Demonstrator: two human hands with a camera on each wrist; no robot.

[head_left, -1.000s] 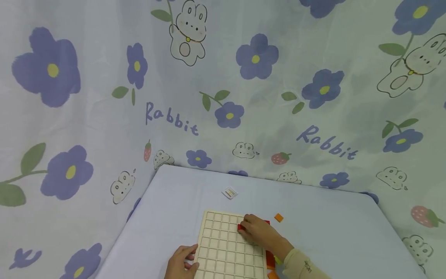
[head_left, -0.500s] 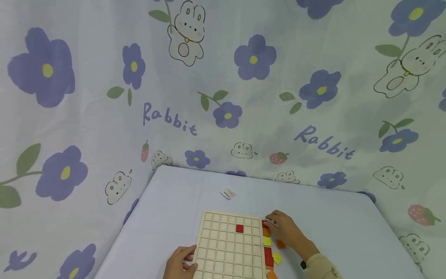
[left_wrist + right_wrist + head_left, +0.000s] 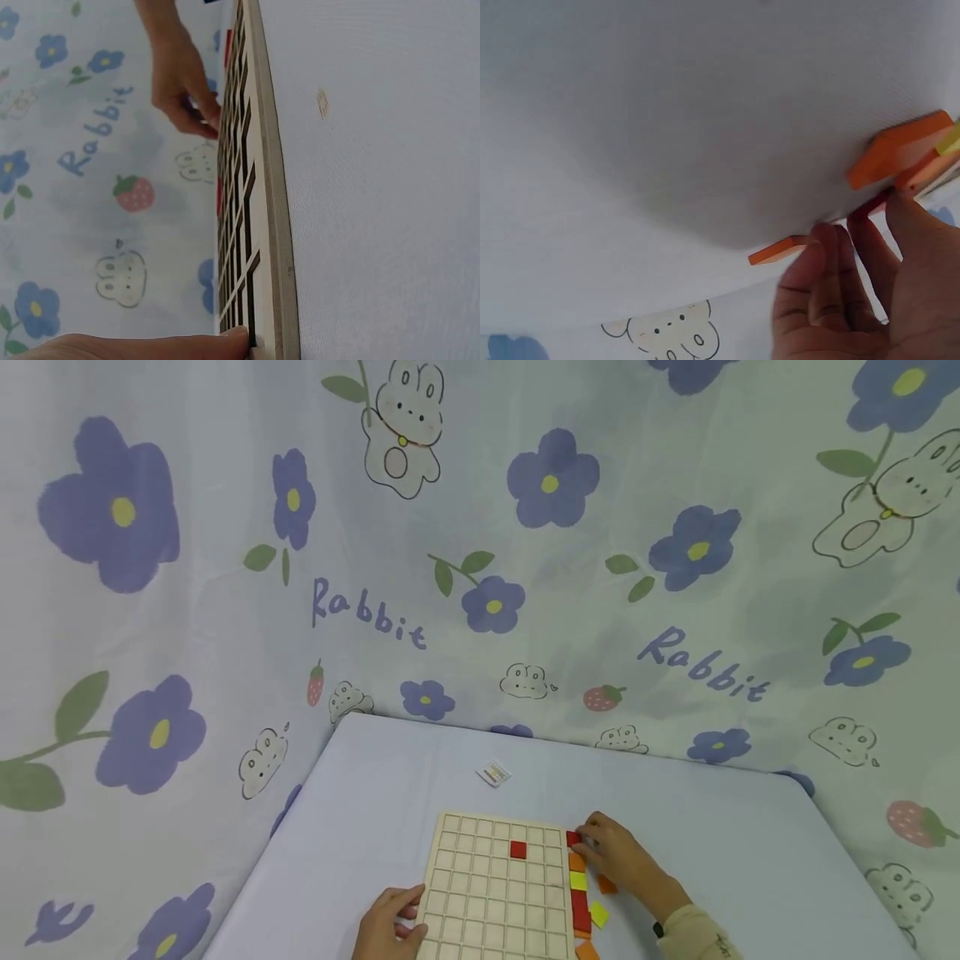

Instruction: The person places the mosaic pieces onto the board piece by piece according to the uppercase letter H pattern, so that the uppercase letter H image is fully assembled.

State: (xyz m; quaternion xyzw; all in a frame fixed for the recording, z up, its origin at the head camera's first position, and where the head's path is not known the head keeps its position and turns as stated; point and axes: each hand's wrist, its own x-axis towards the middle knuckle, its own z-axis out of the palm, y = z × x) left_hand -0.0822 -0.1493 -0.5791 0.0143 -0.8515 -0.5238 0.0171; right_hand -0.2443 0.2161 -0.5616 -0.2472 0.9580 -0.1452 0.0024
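A pale wooden grid board [image 3: 480, 893] lies on the white table, with one red square tile [image 3: 518, 850] in a cell of its upper part. At the board's left edge my left hand [image 3: 388, 925] grips it; in the left wrist view the thumb of the left hand [image 3: 150, 346] lies on the rim. My right hand [image 3: 618, 858] is beside the board's upper right corner and pinches another red tile [image 3: 573, 838]. From the right wrist view, thumb and a finger meet at that red tile [image 3: 871, 204], which is partly hidden.
Along the board's right edge sit an orange tile [image 3: 577, 862], a yellow tile [image 3: 578, 881] and red tiles [image 3: 581, 910]. Loose beside them lie another yellow tile [image 3: 599, 915] and orange tiles [image 3: 587, 951]. A small printed card [image 3: 494, 773] lies beyond the board. A patterned curtain [image 3: 480, 568] hangs behind.
My right hand has let go of a red tile in the board's cell and moved right to the red tile beside the board's edge. The left hand keeps its place.
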